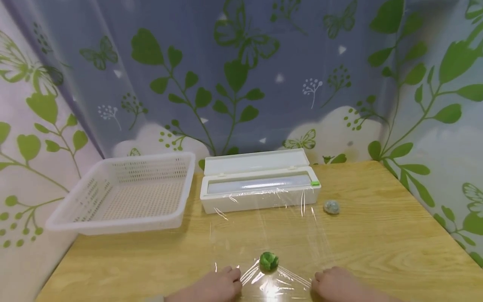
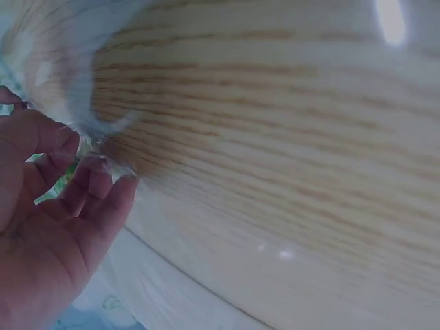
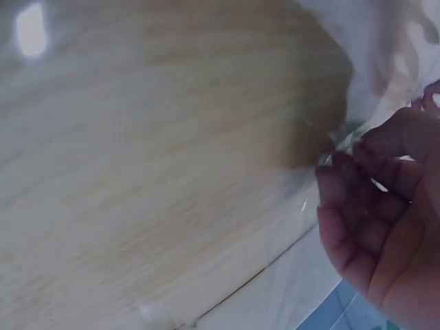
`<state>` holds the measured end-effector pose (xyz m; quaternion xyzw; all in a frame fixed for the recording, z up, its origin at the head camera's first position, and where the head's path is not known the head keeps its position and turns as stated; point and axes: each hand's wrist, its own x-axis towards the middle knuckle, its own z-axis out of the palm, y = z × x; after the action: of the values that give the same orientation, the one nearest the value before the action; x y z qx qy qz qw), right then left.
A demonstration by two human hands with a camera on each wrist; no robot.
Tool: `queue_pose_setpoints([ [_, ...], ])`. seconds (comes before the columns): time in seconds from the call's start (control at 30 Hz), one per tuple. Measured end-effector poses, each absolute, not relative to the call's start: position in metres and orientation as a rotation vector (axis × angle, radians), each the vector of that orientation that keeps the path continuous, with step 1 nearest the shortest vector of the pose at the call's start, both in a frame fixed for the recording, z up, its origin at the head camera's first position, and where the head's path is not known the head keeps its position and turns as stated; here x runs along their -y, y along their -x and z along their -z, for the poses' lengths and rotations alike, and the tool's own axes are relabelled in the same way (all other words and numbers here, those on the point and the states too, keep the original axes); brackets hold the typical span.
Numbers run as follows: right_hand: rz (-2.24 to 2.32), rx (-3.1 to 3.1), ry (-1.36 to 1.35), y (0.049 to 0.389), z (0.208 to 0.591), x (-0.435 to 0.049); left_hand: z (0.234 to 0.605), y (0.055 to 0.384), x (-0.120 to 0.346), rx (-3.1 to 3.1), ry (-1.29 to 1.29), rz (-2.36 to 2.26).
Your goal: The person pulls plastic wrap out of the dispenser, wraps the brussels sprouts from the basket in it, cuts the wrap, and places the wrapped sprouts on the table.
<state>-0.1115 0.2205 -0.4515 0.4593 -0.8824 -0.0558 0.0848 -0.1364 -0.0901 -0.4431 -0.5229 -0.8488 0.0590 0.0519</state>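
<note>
Clear plastic wrap (image 1: 264, 230) stretches from a white wrap dispenser box (image 1: 260, 203), its lid raised, toward the near side of the table. My left hand (image 1: 222, 285) pinches one corner of the film between thumb and fingers, as the left wrist view shows with the hand (image 2: 55, 213) at its left. In the right wrist view, my right hand (image 3: 385, 213) pinches the other corner. Between the hands sits a small round green leafy vegetable (image 1: 269, 261), with creases in the film running from it toward both hands. Whether it lies on or under the film I cannot tell.
A white perforated plastic basket (image 1: 181, 220) stands at the back left. Right of the dispenser lies a small greyish wrapped lump (image 1: 331, 206). The wooden table (image 1: 377, 235) meets a patterned curtain (image 1: 264, 84) behind and at the sides.
</note>
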Motion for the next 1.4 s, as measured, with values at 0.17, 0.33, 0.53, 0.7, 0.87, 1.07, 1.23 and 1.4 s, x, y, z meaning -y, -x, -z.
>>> queue_pose_setpoints([
  [0.17, -0.119, 2.707, -1.354, 0.116, 0.443, -0.226, 0.439, 0.138, 0.093, 2.610, 1.586, -0.068],
  [0.33, -0.477, 2.692, -1.303, 0.121, 0.435, -0.234, 0.434, 0.143, 0.099, 2.698, 1.568, 0.290],
  [0.53, -0.782, 2.814, -1.314, 0.134, 0.423, -0.244, 0.430, 0.155, 0.098, 2.812, 1.438, 0.678],
  [0.7, -0.844, 2.701, -1.390, 0.140, 0.419, -0.244, 0.428, 0.164, 0.101, 2.721, 1.527, 0.764],
  [0.87, -0.878, 2.564, -1.502, 0.145, 0.417, -0.246, 0.420, 0.168, 0.105, 2.755, 1.512, 0.770],
  [1.07, -0.878, 2.633, -1.383, 0.153, 0.414, -0.246, 0.413, 0.173, 0.109, 2.800, 1.379, 0.790],
  [1.23, -0.813, 2.704, -1.325, 0.164, 0.415, -0.243, 0.420, 0.182, 0.110, 2.769, 1.328, 0.720],
  [1.4, -0.849, 2.869, -1.234, 0.178, 0.416, -0.246, 0.422, 0.194, 0.114, 2.824, 1.286, 0.735],
])
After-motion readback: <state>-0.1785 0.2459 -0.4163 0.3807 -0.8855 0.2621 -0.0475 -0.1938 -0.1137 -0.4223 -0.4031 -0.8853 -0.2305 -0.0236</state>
